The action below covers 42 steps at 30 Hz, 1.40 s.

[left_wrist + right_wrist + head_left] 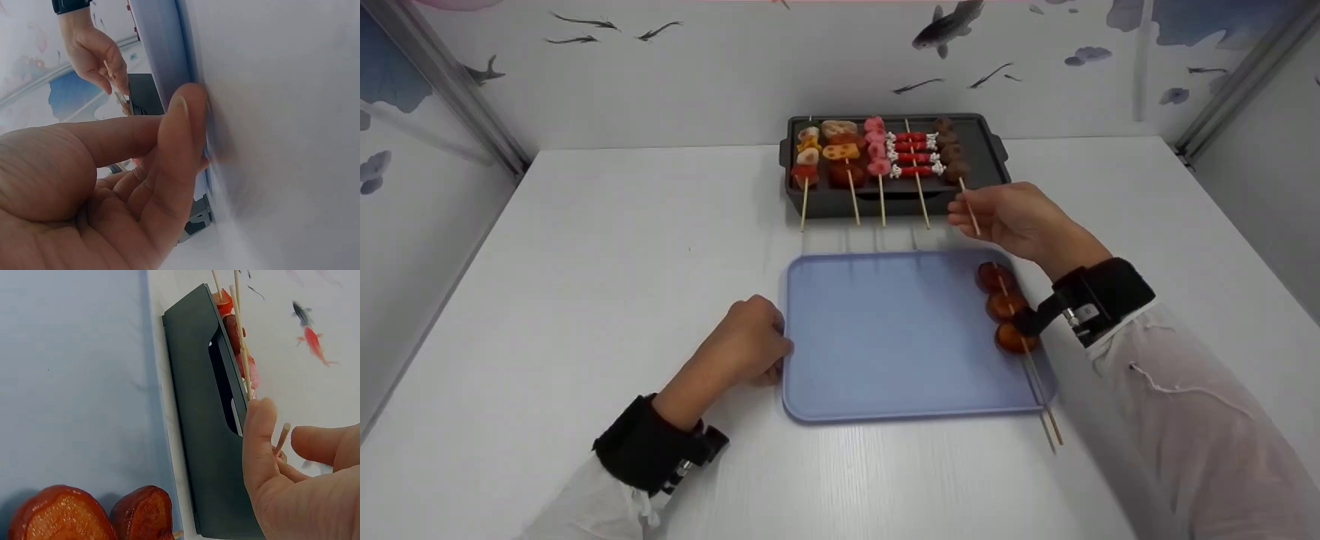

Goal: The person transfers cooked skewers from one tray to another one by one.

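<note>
My left hand [750, 341] pinches the left rim of a blue rectangular tray [885, 337]. In the left wrist view, its thumb and fingers meet at the tray's edge. At the grill's front right, my right hand [1009, 217] has its fingers around the bare stick of a skewer of brown balls [952, 150]. The right wrist view shows that stick's end [283, 436] between the parted thumb and fingers, with gaps on both sides. A skewer with three glossy reddish-brown rounds [1006, 306] lies along the tray's right side, its stick past the front rim.
Behind the tray, a black toy grill [877, 202] stands near the back wall. More skewers lie on it: mixed pieces [808, 156], large brown and yellow pieces [841, 152], pink pieces [876, 146] and red-and-white pieces [915, 154]. Their sticks overhang the front.
</note>
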Tool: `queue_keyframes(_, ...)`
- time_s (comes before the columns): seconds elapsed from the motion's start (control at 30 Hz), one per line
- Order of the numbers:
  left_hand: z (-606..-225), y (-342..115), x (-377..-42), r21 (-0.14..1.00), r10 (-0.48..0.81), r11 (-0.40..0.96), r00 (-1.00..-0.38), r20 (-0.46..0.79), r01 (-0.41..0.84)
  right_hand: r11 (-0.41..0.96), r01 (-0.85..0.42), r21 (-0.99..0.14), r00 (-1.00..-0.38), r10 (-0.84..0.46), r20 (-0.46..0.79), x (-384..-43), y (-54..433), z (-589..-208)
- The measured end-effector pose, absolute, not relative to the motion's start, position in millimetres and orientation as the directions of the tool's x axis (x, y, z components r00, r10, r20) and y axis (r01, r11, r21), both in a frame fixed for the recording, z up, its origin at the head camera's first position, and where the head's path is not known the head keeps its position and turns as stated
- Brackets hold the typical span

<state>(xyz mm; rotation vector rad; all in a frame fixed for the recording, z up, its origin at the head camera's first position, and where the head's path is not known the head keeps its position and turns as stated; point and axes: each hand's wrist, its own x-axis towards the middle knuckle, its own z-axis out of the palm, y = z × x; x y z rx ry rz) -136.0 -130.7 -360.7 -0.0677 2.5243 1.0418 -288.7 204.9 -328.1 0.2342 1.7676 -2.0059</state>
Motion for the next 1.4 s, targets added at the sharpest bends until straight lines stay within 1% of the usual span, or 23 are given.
queue_keyframes(0.13,-361.4,-130.0,-135.3,0.661,0.111,0.727,-0.918,-0.380,-0.186,-0.152,0.442,-0.884,-0.886,-0.228,-0.404,-287.6,205.7,-328.9)
queue_keyframes(0.23,-361.8,-129.4,-135.3,0.656,0.104,0.728,-0.914,-0.391,-0.198,-0.185,0.447,-0.875,-0.886,-0.227,-0.404,-286.3,207.6,-327.8)
queue_keyframes(0.47,-361.5,-128.3,-136.4,0.655,0.094,0.721,-0.905,-0.416,-0.226,-0.169,0.435,-0.885,-0.890,-0.229,-0.394,-274.7,215.9,-320.2)
queue_keyframes(0.73,-360.4,-127.6,-136.2,0.647,0.091,0.726,-0.899,-0.428,-0.234,-0.154,0.400,-0.904,-0.900,-0.250,-0.356,-244.1,228.4,-310.3)
queue_keyframes(0.93,-359.6,-126.2,-138.6,0.650,0.109,0.731,-0.904,-0.413,-0.209,-0.174,0.378,-0.909,-0.895,-0.320,-0.311,-210.9,237.7,-309.1)
queue_keyframes(1.0,-359.6,-126.0,-138.9,0.640,0.111,0.744,-0.909,-0.402,-0.192,-0.144,0.366,-0.919,-0.893,-0.331,-0.304,-199.3,239.0,-310.0)
queue_keyframes(1.1,-359.4,-126.3,-138.6,0.626,0.110,0.758,-0.910,-0.399,-0.183,-0.064,0.324,-0.944,-0.899,-0.331,-0.286,-182.4,239.8,-312.1)
queue_keyframes(1.23,-358.9,-127.2,-137.9,0.637,0.099,0.741,-0.904,-0.417,-0.212,0.026,0.267,-0.963,-0.904,-0.341,-0.259,-160.8,242.4,-315.7)
queue_keyframes(1.3,-358.9,-127.9,-137.5,0.641,0.096,0.736,-0.903,-0.418,-0.219,0.041,0.255,-0.966,-0.901,-0.353,-0.253,-151.1,244.3,-318.6)
queue_keyframes(1.4,-358.9,-128.7,-136.5,0.645,0.098,0.733,-0.904,-0.417,-0.218,0.057,0.271,-0.961,-0.888,-0.370,-0.272,-138.3,248.0,-324.0)
